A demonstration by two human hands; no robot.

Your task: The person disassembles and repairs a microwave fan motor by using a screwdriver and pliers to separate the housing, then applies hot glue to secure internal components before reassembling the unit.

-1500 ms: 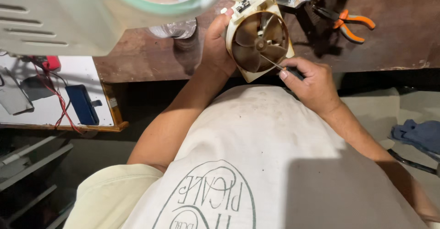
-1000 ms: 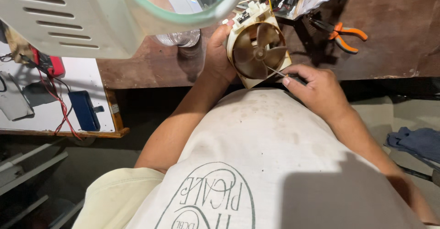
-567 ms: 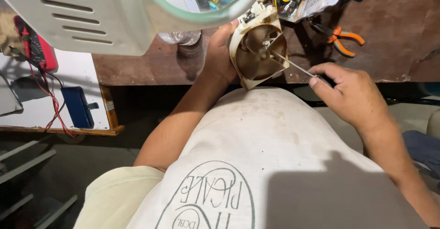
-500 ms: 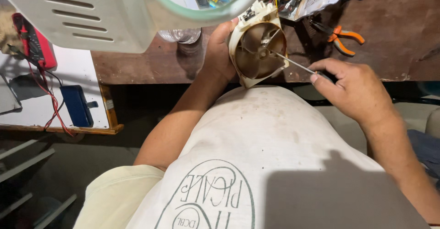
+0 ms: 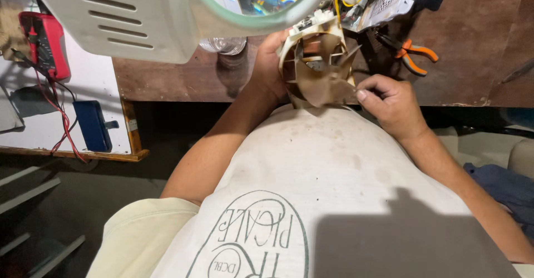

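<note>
Head view shows the left hand gripping a dusty cream fan by its frame, fingers wrapped round the far edge, holding it upright at the near edge of the brown bench. At the fan's lower right, the right hand has its fingers pinched together on a thin tool I cannot make out. Orange pliers lie just beyond; a magnifier lamp hangs overhead.

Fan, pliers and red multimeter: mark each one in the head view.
fan (image 5: 318, 78), head view, on a dusty brown blade.
pliers (image 5: 414, 57), head view, on an orange handle.
red multimeter (image 5: 49, 44), head view, on its red case.
</note>
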